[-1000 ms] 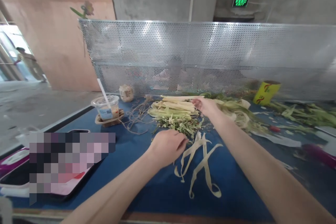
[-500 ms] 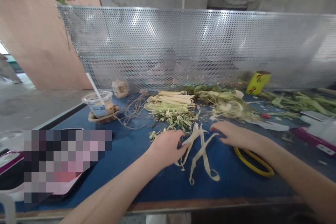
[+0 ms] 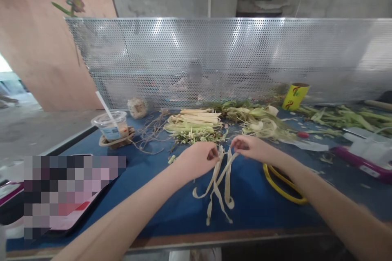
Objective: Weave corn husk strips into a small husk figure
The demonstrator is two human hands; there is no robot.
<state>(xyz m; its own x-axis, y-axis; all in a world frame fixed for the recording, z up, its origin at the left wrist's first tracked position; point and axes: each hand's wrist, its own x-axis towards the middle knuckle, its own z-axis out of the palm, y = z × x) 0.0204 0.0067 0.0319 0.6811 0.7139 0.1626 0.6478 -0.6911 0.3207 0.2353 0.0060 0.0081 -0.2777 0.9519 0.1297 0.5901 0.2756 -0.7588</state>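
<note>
Several pale, flat strips that look like corn husk (image 3: pixel 227 183) hang and curl over the blue tabletop between my hands, some crossing others. My left hand (image 3: pixel 200 158) pinches their upper ends between thumb and fingers. Close by on the right, my right hand (image 3: pixel 252 149) has its fingertips curled together on the top of one strip. Beyond both hands lies a pile of husk pieces (image 3: pixel 196 121), with small greenish trimmings (image 3: pixel 196 136) along its near side. Under my right forearm shows a yellow loop (image 3: pixel 286 189), perhaps a scissors handle, partly hidden.
A lidded plastic cup (image 3: pixel 112 126) with a straw stands in a cardboard holder at left, beside tangled twine (image 3: pixel 153 130). A blurred-out tablet-like device (image 3: pixel 70 220) lies nearer. More husks (image 3: pixel 260 118), a yellow roll (image 3: pixel 295 97) and a perforated metal screen (image 3: pixel 183 57) stand behind.
My hands have come closer together. My right hand has moved left and closed on a strip. The strips are gathered and lifted, with their lower ends shifted left.
</note>
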